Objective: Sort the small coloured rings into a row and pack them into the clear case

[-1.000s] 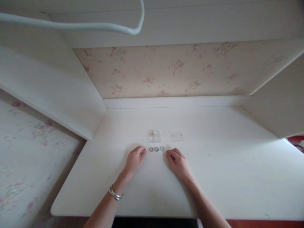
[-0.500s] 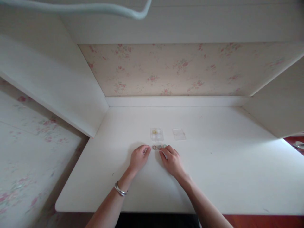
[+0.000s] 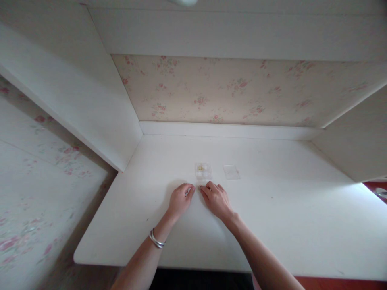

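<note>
Sitting just beyond the left hand (image 3: 180, 198) and right hand (image 3: 218, 200), presumably for easy reach, the clear compartment box (image 3: 203, 171) rests on the surface (image 3: 290, 229), left fingers pressed together, right fingers' grip impossible to tell.

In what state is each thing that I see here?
Clear compartmented square plastic box: open, small yellowish item in far-left compartment
Clear square plastic lid: off, right of the box
Left hand: curled into a pinch
Right hand: bent, grip hidden
Silver metal bracelet: worn above the left hand
</note>
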A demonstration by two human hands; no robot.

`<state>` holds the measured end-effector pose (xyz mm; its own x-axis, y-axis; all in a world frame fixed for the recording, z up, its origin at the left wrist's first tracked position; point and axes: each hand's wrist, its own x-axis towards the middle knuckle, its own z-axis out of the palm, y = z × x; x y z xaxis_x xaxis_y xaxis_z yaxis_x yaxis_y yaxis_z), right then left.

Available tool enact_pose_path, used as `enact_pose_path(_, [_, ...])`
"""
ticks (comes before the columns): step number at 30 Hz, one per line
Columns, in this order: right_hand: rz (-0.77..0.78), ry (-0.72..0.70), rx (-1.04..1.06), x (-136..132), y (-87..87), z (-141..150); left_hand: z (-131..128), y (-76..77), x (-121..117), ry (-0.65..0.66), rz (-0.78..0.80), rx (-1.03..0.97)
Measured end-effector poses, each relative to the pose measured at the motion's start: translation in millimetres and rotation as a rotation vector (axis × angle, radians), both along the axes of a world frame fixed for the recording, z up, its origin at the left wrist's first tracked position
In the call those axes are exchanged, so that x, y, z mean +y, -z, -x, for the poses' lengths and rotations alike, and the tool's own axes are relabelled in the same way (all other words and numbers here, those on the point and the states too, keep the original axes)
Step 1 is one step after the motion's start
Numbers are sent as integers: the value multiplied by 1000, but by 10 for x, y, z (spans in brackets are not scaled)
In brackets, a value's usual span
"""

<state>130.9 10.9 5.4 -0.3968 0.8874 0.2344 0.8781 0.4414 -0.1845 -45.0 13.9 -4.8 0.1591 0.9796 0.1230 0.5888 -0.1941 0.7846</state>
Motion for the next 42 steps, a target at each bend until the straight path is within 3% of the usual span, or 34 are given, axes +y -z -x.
enact_pose_path(13, [-16,49,203,-32,31,-50,6,17,3,5,2,-3])
enact_pose_path(19, [-96,113,298,179,-73,-83,6,14,-4,11,-7,-2])
enact_pose_path(26, [-81,114,216,395,-83,-64,9,25,-20,3,-15,-3])
enact_pose_path(33, [-76,267,475,189,-23,-326,-5,37,-21,26,-31,60])
enact_pose_path(42, [75,391,672,-167,137,-557,-49,-36,-50,40,-73,175])
